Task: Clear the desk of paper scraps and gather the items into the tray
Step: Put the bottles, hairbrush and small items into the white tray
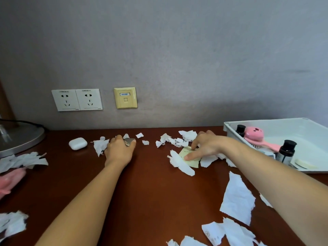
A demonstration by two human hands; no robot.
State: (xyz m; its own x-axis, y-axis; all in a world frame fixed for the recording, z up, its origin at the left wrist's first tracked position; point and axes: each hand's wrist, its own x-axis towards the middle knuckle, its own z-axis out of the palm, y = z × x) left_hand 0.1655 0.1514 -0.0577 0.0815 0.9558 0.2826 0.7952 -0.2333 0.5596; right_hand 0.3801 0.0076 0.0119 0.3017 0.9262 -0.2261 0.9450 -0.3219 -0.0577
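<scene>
Torn paper scraps (237,197) litter the tabletop (152,189) — a cluster at ten o'clock from the right hand (207,146), larger pieces at five. That hand's fingers (193,156) lie straight and spread, pressing a yellow note (192,163). The left hand (119,150) curls, pinching a grey scrap (129,141); a white earbud case (77,143) sits at nine o'clock from it. The tray (266,122), at the tabletop's three o'clock, holds a pink brush (255,134) and dark bottles (286,150) — grey wall (177,59) behind.

Pink object (8,180) blurred, cut by left edge; tray (284,128) cut off right.
</scene>
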